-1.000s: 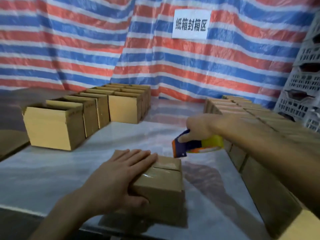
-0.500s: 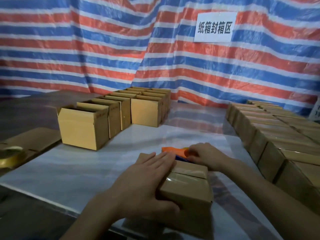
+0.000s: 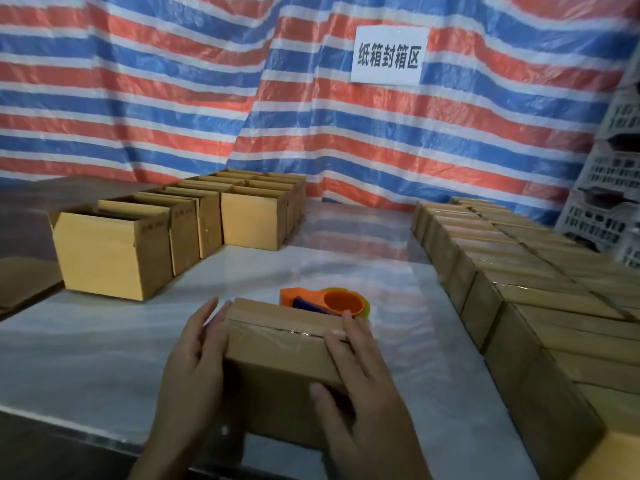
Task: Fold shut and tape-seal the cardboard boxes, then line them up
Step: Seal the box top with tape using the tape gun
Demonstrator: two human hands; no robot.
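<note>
Taped box (image 3: 277, 344) is braced between both hands. Left hand (image 3: 194, 362) is pressed flat on its left side, fingers straight, together. Right hand (image 3: 360, 379) is laid over its top right edge, fingers slightly spread. Tape dispenser (image 3: 332, 303) is seen just beyond the right hand; sealed boxes (image 3: 519, 289) are lined up to its right.

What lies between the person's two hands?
A closed brown cardboard box, taped along its top seam, between left hand and right hand, in the head view.
</note>
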